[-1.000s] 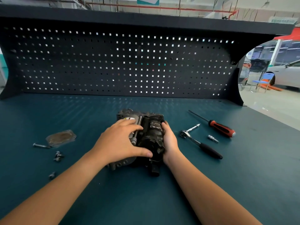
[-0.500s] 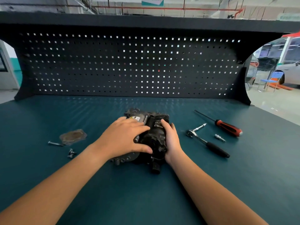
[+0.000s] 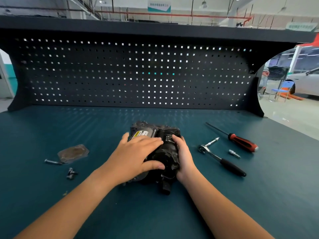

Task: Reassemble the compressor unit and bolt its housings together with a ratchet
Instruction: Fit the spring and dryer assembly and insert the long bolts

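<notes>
The dark compressor unit (image 3: 166,152) lies on the teal bench mat (image 3: 155,214), with a yellow label on its grey left housing. My left hand (image 3: 136,156) rests flat on top of the left housing, fingers stretched out and thumb lying across the front of the black part. My right hand (image 3: 185,156) grips the right side of the black housing, fingers curled over its top. The ratchet (image 3: 222,161), with a black handle and a short extension, lies on the mat just right of my right hand, untouched.
A red-handled screwdriver (image 3: 241,142) and a small socket bit (image 3: 234,153) lie right of the ratchet. At the left are a flat gasket plate (image 3: 73,153), a long bolt (image 3: 52,162) and some short bolts (image 3: 71,173). A black pegboard (image 3: 138,75) closes off the back.
My left hand's fingers have straightened from a curled grasp to lie flat over the housing. My right hand keeps its hold. The view has tilted up slightly.
</notes>
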A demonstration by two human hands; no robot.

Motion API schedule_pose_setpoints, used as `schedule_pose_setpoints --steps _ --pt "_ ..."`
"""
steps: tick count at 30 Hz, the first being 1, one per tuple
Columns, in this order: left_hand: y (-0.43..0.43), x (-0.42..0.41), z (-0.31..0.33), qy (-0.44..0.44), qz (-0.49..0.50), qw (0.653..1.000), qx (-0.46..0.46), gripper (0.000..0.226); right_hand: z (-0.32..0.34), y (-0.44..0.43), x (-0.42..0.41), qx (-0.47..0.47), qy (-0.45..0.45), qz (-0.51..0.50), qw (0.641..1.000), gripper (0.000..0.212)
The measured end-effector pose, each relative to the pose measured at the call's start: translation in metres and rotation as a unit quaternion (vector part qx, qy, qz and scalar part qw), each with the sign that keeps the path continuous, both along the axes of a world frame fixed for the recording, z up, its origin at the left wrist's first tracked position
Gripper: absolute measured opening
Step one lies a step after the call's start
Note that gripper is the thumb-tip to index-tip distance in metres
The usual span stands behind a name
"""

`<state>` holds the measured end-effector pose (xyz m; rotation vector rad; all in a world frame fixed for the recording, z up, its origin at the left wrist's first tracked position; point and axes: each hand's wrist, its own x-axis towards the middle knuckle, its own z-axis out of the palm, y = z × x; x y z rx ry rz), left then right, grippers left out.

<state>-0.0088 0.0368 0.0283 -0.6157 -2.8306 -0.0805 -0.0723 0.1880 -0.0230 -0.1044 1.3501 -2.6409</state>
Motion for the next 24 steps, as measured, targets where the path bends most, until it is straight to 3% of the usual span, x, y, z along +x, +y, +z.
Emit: schedule_pose_setpoints --steps 4,8,12,15,19,24 --pt "0.003 0.006 -0.007 0.019 0.032 0.990 0.133 0.095 -0.001 0.002 0.000 0.004 0.010 0.006 1.000 0.025" --pt "-0.004 0.021 -0.013 0.063 0.001 0.980 0.190 0.071 -0.002 0.002 -0.002 0.028 0.026 0.000 0.999 0.028" --pt "-0.045 0.045 -0.013 0.097 -0.003 0.948 0.301 0.026 -0.002 0.002 -0.003 0.009 -0.001 0.009 1.000 0.034" --pt "-0.084 0.051 -0.011 0.068 0.074 0.915 0.392 0.026 -0.002 0.004 -0.005 -0.024 -0.014 0.047 0.999 0.041" --pt "-0.132 0.051 -0.014 0.064 0.172 0.894 0.408 0.030 -0.002 0.006 -0.004 -0.029 -0.024 0.023 0.999 0.029" --pt "-0.181 0.039 -0.027 0.096 0.303 0.865 0.389 0.014 -0.004 0.005 -0.003 -0.015 -0.017 0.022 0.999 0.043"
